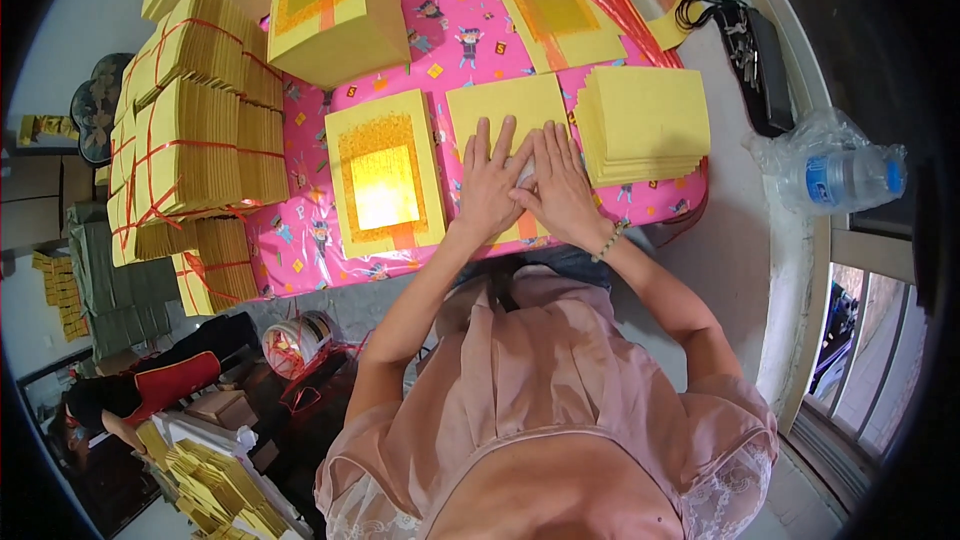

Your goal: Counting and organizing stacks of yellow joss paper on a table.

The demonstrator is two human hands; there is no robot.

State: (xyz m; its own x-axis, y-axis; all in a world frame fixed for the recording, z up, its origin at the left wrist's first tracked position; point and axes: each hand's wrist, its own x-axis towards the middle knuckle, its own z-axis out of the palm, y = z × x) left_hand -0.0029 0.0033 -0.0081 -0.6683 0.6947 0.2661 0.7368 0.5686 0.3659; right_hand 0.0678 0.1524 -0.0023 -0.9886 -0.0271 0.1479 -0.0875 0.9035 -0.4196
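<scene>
Your left hand point(490, 185) and right hand point(560, 188) lie flat, side by side, fingers spread, gripping nothing, on a yellow sheet point(505, 110) near the worktop's point(300, 260) front edge, between gold-foil sheet point(383, 172) and paper stack point(645, 125).

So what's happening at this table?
A person presses both hands, left hand and right hand, flat on a yellow sheet lying on a pink table. A gold-printed stack lies to its left and a plain stack to its right. Tied bundles are piled at the table's far left.
</scene>
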